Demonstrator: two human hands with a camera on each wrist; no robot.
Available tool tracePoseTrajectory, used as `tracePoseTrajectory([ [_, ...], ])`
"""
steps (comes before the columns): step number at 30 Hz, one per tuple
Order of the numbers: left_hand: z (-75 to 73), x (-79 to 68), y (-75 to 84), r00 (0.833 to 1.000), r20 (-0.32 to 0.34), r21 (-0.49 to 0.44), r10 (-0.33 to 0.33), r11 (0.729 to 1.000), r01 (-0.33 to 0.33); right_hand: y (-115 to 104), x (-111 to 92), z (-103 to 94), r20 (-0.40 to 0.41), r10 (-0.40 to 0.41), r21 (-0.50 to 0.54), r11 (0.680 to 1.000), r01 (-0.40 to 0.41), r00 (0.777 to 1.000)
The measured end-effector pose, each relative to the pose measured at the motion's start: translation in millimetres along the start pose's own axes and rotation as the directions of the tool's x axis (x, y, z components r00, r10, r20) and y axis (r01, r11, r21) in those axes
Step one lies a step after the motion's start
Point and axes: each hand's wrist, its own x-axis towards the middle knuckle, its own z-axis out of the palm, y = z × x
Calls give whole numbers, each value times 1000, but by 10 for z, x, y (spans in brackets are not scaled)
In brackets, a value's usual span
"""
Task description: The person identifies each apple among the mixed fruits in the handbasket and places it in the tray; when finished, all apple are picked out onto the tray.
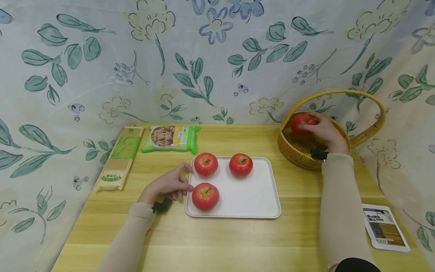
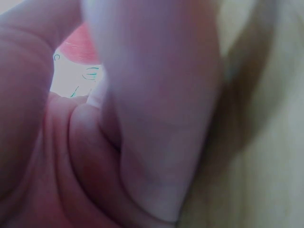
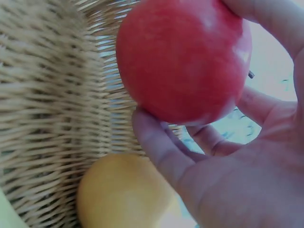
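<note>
In the head view, my right hand (image 1: 324, 132) is inside the wicker basket (image 1: 297, 155), gripping a red apple (image 1: 302, 124) near the rim. The right wrist view shows thumb and fingers around that apple (image 3: 183, 61), above a round yellow fruit (image 3: 126, 192) lower in the basket. At the left edge of a white tray (image 1: 242, 200), my left hand (image 1: 170, 183) rests with loosely bent fingers, fingertips right at the rim. Three more red apples lie on the tray: a back left apple (image 1: 205, 164), a front left apple (image 1: 205, 197) and a back right apple (image 1: 241, 165).
A green snack bag (image 1: 171, 138) lies behind the tray, and a pack of noodles (image 1: 120, 158) lies to its left. On the right is a white-edged packet (image 1: 386, 227) beside my right sleeve. The basket's tall handle (image 1: 340, 91) arches over my right hand. A floral cloth hangs behind the table.
</note>
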Motion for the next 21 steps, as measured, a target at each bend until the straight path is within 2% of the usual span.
tracePoseTrajectory([
  [9,4,-9,15,1000,-2,-2,-3,1000,3,-194,-347,19,-94,17,125,992,-5,995],
  [15,11,-7,19,1000,0,-6,1,1000,-1,-271,-626,70,-156,-9,148,988,32,988],
  [18,11,-8,21,1000,0,-5,1,1000,-1,-325,-767,107,-162,-31,140,989,54,986],
  [21,3,-13,31,1000,-1,1,-3,1000,3,-382,-882,170,-125,-57,158,984,77,990],
])
